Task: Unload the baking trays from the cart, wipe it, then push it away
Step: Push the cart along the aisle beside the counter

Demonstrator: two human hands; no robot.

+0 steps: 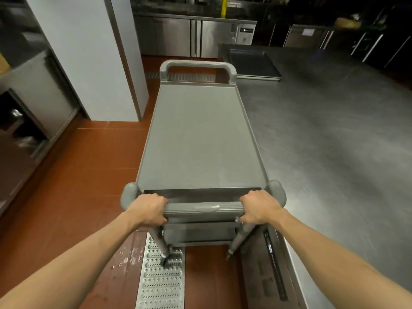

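Observation:
A grey plastic cart stands lengthwise in front of me on the red floor, its top shelf bare. My left hand is closed around the left end of the near ribbed handle. My right hand grips the right end of the same handle. A second handle rises at the cart's far end. Baking trays lie stacked on the steel worktable to the right, past the cart's far corner.
A white pillar stands left of the cart, with steel shelving further left. A perforated metal floor drain runs under the cart's near left wheel. Steel fridge counters line the back wall.

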